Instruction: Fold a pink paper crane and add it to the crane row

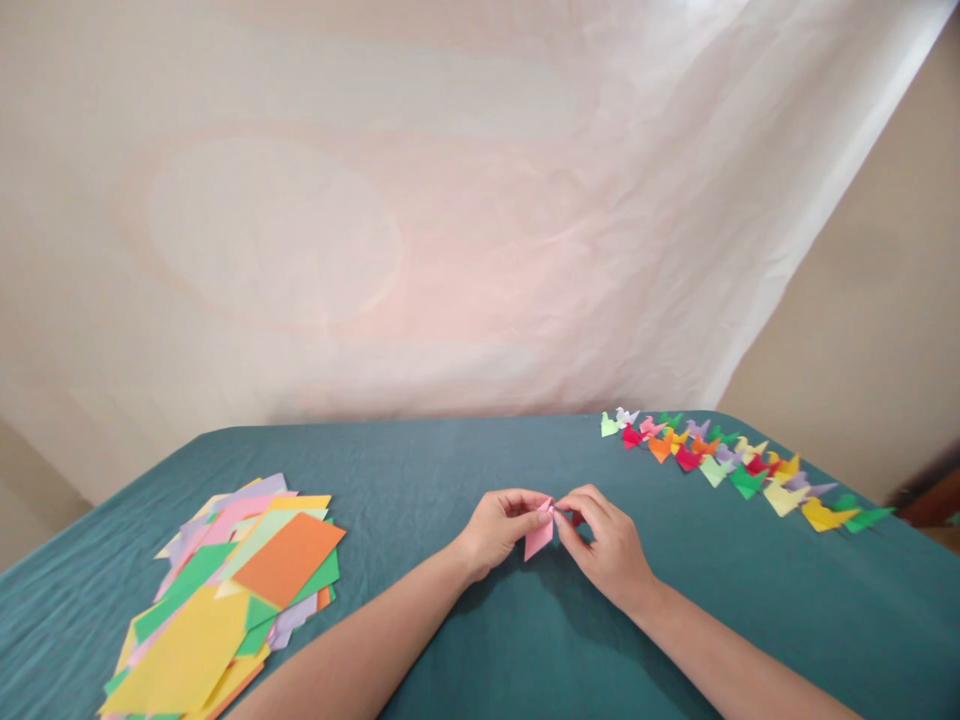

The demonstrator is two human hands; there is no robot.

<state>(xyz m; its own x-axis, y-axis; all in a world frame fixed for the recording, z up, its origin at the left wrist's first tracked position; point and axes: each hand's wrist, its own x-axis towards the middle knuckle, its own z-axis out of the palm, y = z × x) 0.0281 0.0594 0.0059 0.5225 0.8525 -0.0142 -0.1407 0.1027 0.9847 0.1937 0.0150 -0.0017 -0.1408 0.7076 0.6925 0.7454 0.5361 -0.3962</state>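
A small piece of folded pink paper (538,535) is held up above the table, between my two hands. My left hand (501,530) pinches its upper left side between thumb and fingers, and one pointed end hangs downward. At the paper's upper right edge, the thumb and index finger of my right hand (606,545) are closed in a pinch. The fingertips cover the top of the paper, so its full shape is partly hidden.
A loose pile of coloured paper sheets (289,560) lies on the left of the table, which has a dark green cloth (405,470). Rows of small folded paper birds (746,483) stand along the right edge. A pale sheet (450,220) hangs behind the table.
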